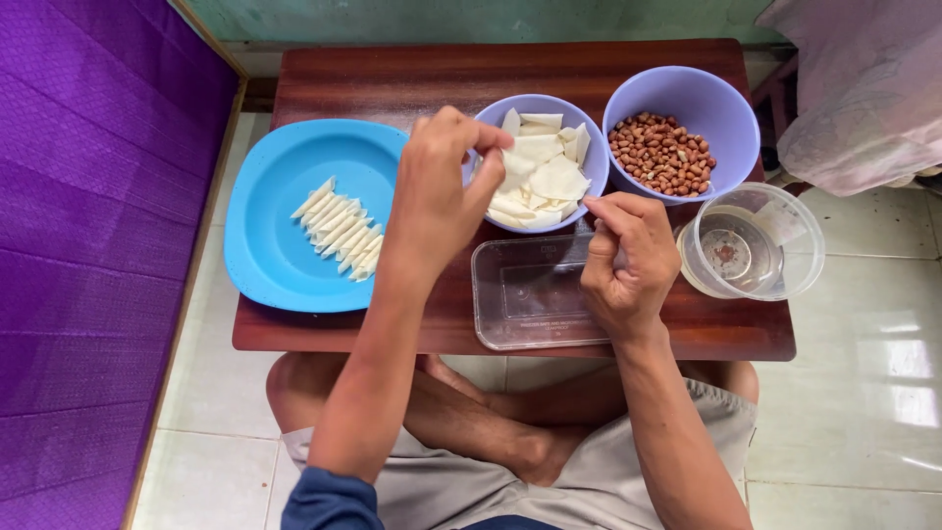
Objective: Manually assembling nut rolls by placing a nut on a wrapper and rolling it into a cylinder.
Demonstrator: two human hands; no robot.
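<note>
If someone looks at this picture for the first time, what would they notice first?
Probably the bright blue plate at the table's left, with a neat row of small white rolls. Next, two lilac bowls at the back: the left hand lifts a white wrapper piece from one, and the peanuts fill the other.

Both hands, left hand (439, 191) and right hand (628, 260), pinch white wrappers (538, 169) over the bowl (589, 162).
</note>
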